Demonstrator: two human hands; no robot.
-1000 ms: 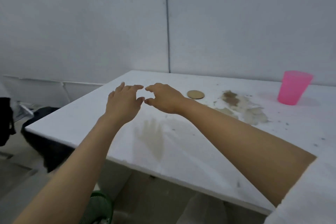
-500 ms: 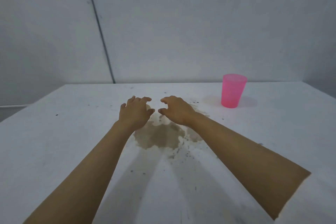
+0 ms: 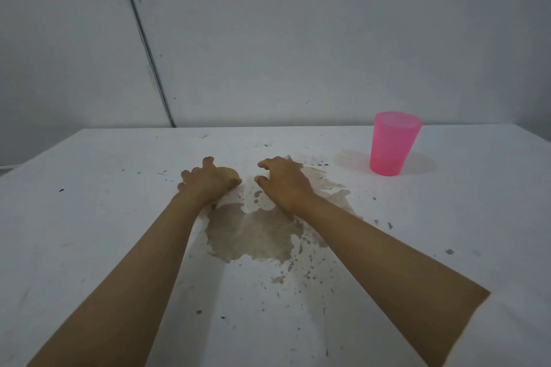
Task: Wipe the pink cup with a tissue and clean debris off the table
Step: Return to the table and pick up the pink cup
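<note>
On the left side of the white table, the surface carries only a few dark specks, one small fleck lying well apart from everything else near the left edge. Further in, the left hand rests palm down on the table with its fingers bent and loosely spread, the fingertips touching the surface. Just beyond its knuckles a tan round disc peeks out, partly covered by the hand; whether the fingers actually hold it cannot be told. Between the two hands lies a narrow strip of bare table dotted with small brown drops. Below and around them spreads a brownish stain, widest between the two forearms, with scattered debris of dark crumbs and splashes trailing toward the near edge. The right hand sits palm down on the upper part of the stain, fingers curled like a claw, thumb and forefinger apart, gripping nothing visible. More of the stain reaches out to the right of this hand. Well apart to the right, near the far edge of the table and close to the grey wall, the pink cup stands upright on its narrower base, touched by neither hand. A white sleeve covers the right upper arm at the lower right corner.
</note>
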